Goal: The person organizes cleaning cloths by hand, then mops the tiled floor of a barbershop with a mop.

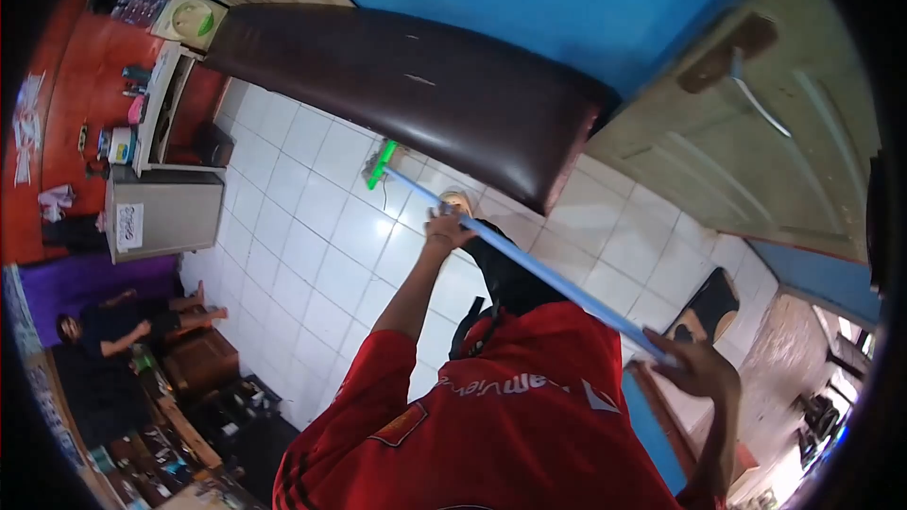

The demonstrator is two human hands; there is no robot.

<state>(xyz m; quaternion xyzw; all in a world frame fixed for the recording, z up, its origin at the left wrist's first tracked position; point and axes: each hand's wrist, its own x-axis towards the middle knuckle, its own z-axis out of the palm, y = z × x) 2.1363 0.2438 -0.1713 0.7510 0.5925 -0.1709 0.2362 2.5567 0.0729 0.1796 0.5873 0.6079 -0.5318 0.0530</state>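
Note:
A broom with a long light-blue handle (557, 279) and a green head (381, 165) reaches across the view in front of me. Its head rests on the white tiled floor (326, 212), close to the front edge of a dark brown padded bench (406, 76), with greyish bristles or dust beside it. My left hand (450, 228) is closed around the lower part of the handle, above my foot (458, 200). Near the handle's upper end, my right hand (699, 368) is wrapped around it.
A door (784, 123) with a metal handle stands at the right, near a dark mat (709, 307). Leftward are a grey cabinet (165, 212), a person (109, 326) sitting low with legs stretched out, a brown wooden box (200, 362) and cluttered shelves (156, 453).

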